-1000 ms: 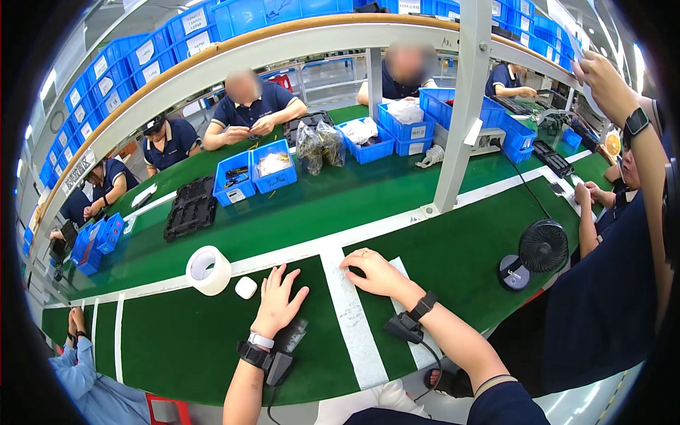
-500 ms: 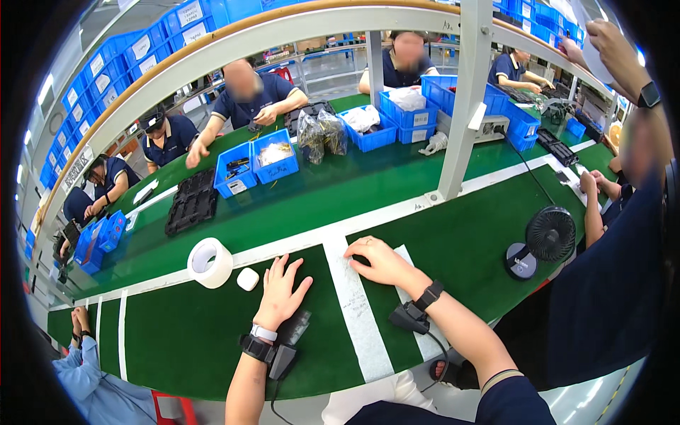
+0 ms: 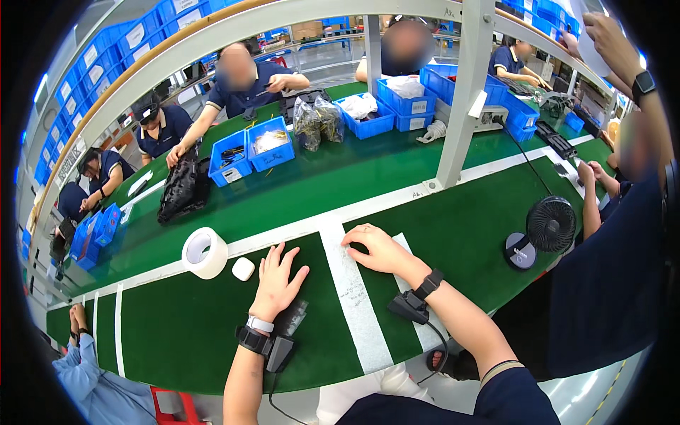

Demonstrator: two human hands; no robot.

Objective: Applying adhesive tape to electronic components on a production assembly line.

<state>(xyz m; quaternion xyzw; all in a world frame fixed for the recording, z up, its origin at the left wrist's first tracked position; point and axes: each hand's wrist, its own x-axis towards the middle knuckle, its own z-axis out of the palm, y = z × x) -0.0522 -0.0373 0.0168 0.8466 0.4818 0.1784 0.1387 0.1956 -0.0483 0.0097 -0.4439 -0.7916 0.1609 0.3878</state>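
Observation:
My left hand [image 3: 280, 282] lies on the green bench top [image 3: 184, 326], its fingers spread and holding nothing. Just left of it are a small white rounded case [image 3: 243, 269] and a roll of white tape [image 3: 205, 253]. A clear plastic piece [image 3: 292, 316] lies beside the left wrist. My right hand [image 3: 379, 248] rests with its fingertips at a white tape strip [image 3: 350, 297] that crosses the bench; the fingers are loosely curved and apart, with nothing in them. Each wrist carries a black strapped device with a cable.
A small black fan [image 3: 550, 224] stands at the right. Beyond a white post [image 3: 464, 106] are blue bins [image 3: 270, 147], clear bags [image 3: 316, 124] and a black tray [image 3: 184, 188]. Co-workers sit along the far side; a person [image 3: 609, 283] stands close on my right.
Across the bench, a co-worker's hand has reached the black tray and tilted it up. My hands have kept nearly the same place; the view has shifted slightly.

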